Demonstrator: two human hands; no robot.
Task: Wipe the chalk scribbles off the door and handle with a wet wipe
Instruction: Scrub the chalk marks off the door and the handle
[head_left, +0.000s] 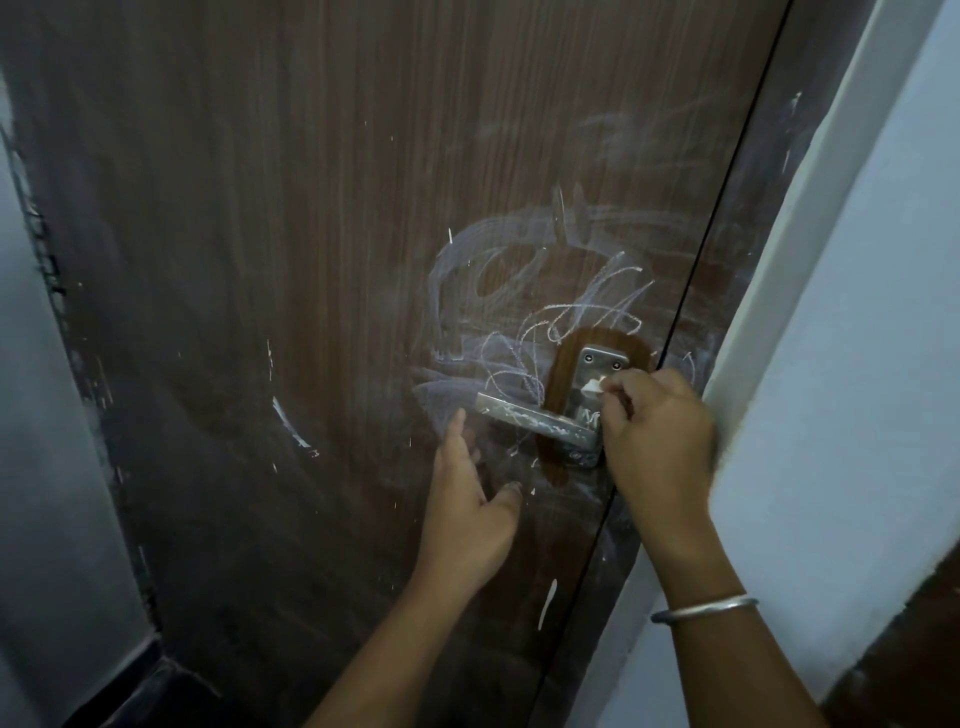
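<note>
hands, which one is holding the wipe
The right hand, wearing the bangle, pinches the wipe against the handle plate; the left hand is open and holds nothing.

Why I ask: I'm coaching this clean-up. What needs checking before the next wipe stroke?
1. Wet wipe pinched in right hand: ok.
2. Wipe on the metal handle plate: ok.
3. Left hand open, clear of the wipe's path: ok.
4. Lever free of chalk: not ok, white streaks on it.
5. Door free of chalk scribbles above the plate: not ok.
6. Wipe damp enough: cannot tell.
</note>
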